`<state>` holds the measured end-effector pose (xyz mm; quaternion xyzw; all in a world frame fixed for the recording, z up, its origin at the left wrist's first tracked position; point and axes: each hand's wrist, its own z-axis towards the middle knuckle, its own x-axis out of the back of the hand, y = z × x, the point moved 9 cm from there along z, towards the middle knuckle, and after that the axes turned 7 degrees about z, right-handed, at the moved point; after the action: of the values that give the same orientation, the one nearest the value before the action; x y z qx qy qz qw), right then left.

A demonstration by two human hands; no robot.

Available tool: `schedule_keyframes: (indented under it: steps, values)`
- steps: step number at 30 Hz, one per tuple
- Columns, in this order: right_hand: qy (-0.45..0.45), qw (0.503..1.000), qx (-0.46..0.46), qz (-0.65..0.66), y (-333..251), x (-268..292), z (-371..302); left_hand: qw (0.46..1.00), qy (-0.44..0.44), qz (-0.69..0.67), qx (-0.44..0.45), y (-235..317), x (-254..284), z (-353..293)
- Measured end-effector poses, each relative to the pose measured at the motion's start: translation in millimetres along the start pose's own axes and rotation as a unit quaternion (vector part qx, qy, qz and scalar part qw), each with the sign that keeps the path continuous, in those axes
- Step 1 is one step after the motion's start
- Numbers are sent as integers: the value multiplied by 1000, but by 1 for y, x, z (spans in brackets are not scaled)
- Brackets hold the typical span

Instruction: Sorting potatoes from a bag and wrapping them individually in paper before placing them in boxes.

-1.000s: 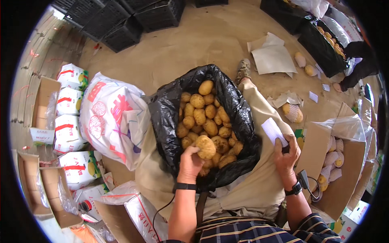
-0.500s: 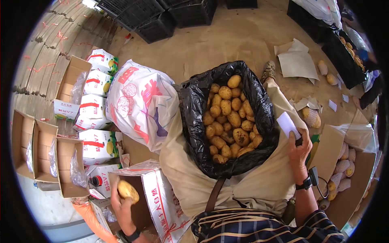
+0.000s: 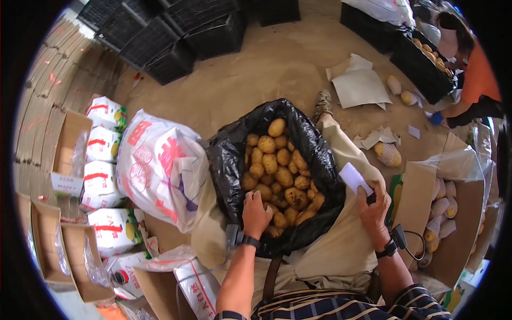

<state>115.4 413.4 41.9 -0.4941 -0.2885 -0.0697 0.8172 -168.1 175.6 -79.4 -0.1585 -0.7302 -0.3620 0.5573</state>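
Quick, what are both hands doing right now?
Left hand: curled at the potatoes; can't tell if it's gripping one.
Right hand: closed, holding a white bundle.

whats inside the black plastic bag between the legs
Loose yellow-brown potatoes lie heaped inside the black plastic bag. The left hand, at the near left, covers some. Anything beneath the top potatoes, including the bag's bottom, is hidden.

Downward fisheye from head height
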Motion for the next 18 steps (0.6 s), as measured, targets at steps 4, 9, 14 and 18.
schedule_keyframes:
  steps: [4,9,14,18]
  values:
    - [-2,999,-21,-29,6,-2,3,995,-1,80,61,-37,-52,22]
    - [29,998,6,-51,7,0,7,985,49,134,93,-65,-70,28]
    - [24,998,7,-64,12,2,6,990,-14,89,108,-67,-65,29]
    - [16,998,10,-67,14,4,4,999,31,6,33,-33,-25,35]
